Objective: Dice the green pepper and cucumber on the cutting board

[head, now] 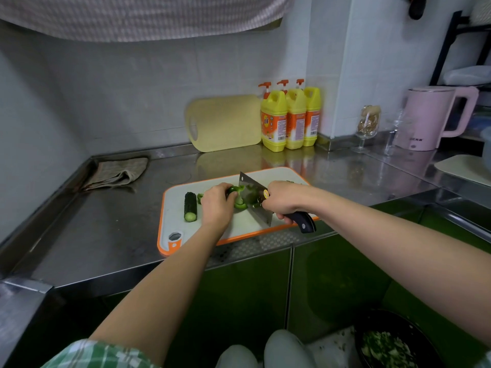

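Now the left hand (216,204) is pinning the green pepper (240,205) under curled fingers (229,193), the right hand (283,199) gripping the knife (249,189) just right of it.

Behind left hand (218,205) and cleaver (252,193): green pepper (240,206)

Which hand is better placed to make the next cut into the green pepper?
The right hand: it grips the cleaver by its handle, blade standing at the green pepper. The left hand holds the pepper steady beside the blade and has no tool.
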`<state>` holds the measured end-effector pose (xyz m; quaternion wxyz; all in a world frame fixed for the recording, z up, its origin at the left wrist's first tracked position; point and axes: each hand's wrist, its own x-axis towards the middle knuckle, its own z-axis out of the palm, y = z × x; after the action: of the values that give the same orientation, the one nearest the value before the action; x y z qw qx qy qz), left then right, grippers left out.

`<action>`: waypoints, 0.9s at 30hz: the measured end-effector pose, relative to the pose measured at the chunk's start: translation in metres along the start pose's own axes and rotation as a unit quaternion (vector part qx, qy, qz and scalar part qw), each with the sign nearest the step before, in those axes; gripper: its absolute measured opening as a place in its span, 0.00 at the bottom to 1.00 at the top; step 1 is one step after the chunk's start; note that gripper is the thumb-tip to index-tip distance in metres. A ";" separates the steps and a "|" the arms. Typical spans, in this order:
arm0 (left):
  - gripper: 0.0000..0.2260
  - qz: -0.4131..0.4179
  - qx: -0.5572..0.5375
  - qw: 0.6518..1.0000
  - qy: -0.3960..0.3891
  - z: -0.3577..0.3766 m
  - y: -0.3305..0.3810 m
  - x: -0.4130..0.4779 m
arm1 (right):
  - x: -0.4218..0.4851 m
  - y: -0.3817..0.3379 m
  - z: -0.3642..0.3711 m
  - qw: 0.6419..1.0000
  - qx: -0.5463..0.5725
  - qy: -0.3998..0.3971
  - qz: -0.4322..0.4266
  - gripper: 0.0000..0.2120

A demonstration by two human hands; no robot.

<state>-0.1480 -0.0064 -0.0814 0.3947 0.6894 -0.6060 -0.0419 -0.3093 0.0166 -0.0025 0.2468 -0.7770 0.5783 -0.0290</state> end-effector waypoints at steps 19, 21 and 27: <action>0.15 0.011 -0.027 0.996 -0.088 -0.012 -0.016 -0.001 | 0.040 -0.002 0.030 0.996 0.026 0.079 0.012 0.05; 0.16 0.002 -0.020 0.993 -0.114 -0.009 -0.016 0.001 | 0.041 0.007 0.027 0.994 0.062 0.090 0.009 0.08; 0.24 -0.026 -0.014 0.998 -0.052 0.003 -0.010 -0.003 | 0.035 0.022 0.026 0.992 0.097 0.080 -0.003 0.09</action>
<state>-0.1421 -0.0053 -0.0906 0.3711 0.6963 -0.6069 -0.0959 -0.3088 -0.0105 -0.0424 0.2736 -0.7463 0.5886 -0.1475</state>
